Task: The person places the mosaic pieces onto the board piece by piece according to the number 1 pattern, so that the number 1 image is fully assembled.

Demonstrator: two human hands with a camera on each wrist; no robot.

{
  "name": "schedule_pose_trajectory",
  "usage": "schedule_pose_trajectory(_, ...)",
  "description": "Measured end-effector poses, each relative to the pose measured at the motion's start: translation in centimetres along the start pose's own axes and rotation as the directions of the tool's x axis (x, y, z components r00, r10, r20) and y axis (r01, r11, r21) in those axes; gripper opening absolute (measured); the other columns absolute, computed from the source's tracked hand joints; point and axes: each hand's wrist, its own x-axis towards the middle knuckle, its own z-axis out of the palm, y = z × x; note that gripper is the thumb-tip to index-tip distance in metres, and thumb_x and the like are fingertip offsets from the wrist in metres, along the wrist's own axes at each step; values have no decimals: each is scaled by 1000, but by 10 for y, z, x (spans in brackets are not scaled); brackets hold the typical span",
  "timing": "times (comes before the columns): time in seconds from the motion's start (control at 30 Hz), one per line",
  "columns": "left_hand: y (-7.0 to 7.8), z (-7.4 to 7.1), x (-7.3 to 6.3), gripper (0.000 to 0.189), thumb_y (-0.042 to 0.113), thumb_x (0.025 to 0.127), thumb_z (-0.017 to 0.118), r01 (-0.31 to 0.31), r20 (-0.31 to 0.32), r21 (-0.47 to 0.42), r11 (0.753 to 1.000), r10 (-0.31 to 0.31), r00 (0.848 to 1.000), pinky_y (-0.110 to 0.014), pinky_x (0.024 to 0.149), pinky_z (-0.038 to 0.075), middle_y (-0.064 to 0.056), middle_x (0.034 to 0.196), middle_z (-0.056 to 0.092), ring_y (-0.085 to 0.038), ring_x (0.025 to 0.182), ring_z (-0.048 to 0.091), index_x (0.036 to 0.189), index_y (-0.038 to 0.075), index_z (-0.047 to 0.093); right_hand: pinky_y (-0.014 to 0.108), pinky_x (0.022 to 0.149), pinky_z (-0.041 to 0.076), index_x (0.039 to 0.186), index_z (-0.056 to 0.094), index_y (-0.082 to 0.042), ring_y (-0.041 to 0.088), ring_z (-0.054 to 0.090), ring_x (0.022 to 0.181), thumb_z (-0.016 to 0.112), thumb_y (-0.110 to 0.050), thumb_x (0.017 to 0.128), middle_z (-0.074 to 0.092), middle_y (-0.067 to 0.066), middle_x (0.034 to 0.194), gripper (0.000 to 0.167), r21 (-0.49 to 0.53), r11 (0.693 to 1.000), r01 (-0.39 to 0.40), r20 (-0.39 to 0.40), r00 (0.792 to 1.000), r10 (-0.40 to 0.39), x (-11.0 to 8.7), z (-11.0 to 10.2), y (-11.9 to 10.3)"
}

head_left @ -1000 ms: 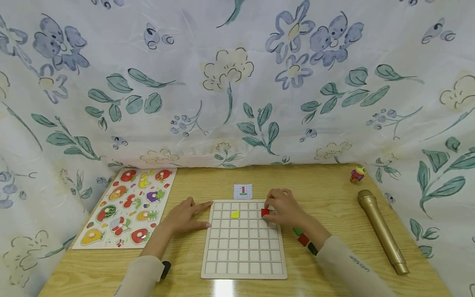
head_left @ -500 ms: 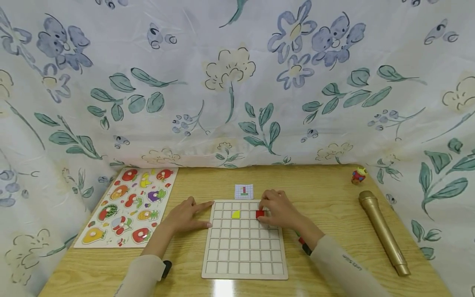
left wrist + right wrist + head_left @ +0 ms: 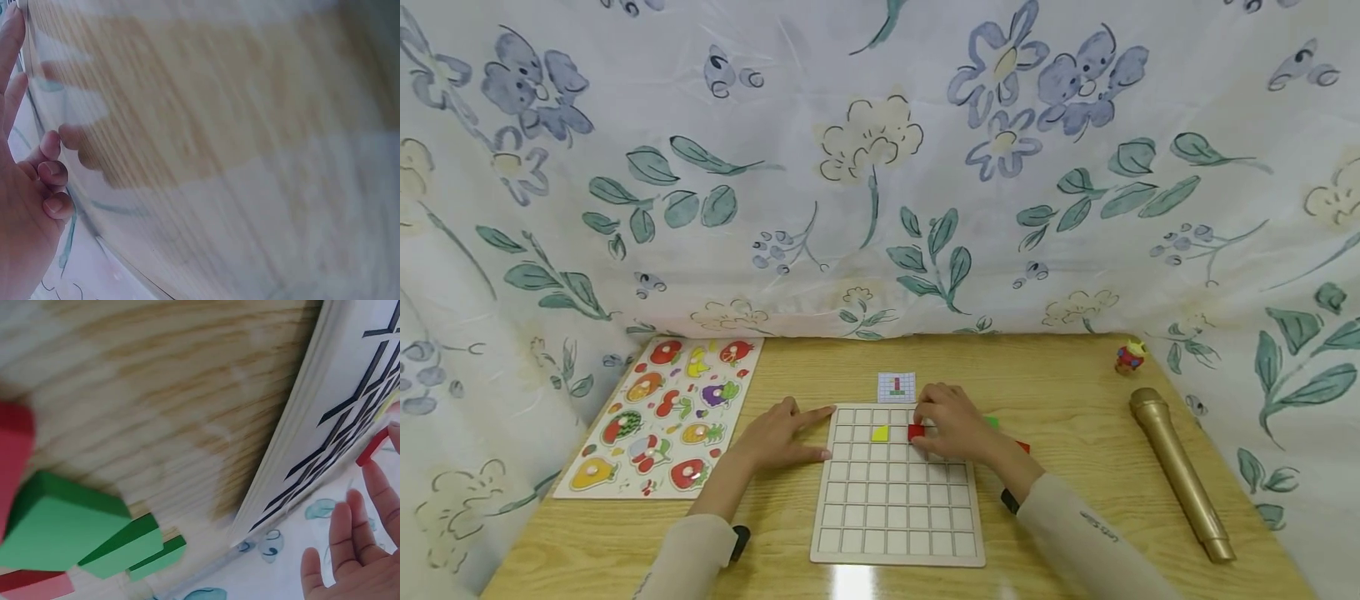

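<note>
A square grid board (image 3: 887,493) lies on the wooden table. My left hand (image 3: 777,440) is at its left edge, index finger and thumb stretched out to the rim, the other fingers folded in. Over the upper right cells, my right hand (image 3: 953,427) pinches a red block (image 3: 915,433) between thumb and index finger. In the right wrist view the same red block (image 3: 373,447) shows thin at the fingertips, while the other fingers are loosely bent. One yellow block (image 3: 880,433) with a cut corner sits in a second-row cell, left of the red one.
Behind the board lies a small pattern card (image 3: 897,387). Several green blocks (image 3: 69,519) and red blocks (image 3: 12,456) lie right of the board, partly hidden by the right arm. A fruit puzzle (image 3: 658,421) is at left; a gold microphone (image 3: 1180,475) and small toy figure (image 3: 1129,357) at right.
My right hand has moved left across the board with the red block, closer to the yellow one. The left hand has stayed at the board's edge.
</note>
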Motion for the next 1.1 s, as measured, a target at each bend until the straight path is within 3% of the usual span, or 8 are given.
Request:
schedule_pose_trajectory(0.4, 1, -1, 0, 76, 64, 80, 71, 8, -4, -1, 1000, -8, 1000, -32, 63, 32, -4, 93, 41, -17, 74, 38, 146, 35, 50, 46, 101, 37, 89, 71, -13, 19, 48, 104, 79, -31, 84, 53, -2, 101, 21, 17, 1000, -18, 47, 999, 17, 11, 3, -8)
schedule_pose_trajectory(1.1, 0, 0, 1, 76, 66, 80, 70, -1, -4, 0, 1000, 1, 1000, -31, 62, 31, -3, 93, 41, -16, 73, 37, 147, 34, 49, 49, 100, 38, 91, 70, -12, 20, 49, 102, 77, -32, 86, 54, 0, 103, 22, -23, 1000, 6, 56, 998, -5, 17, 7, -10)
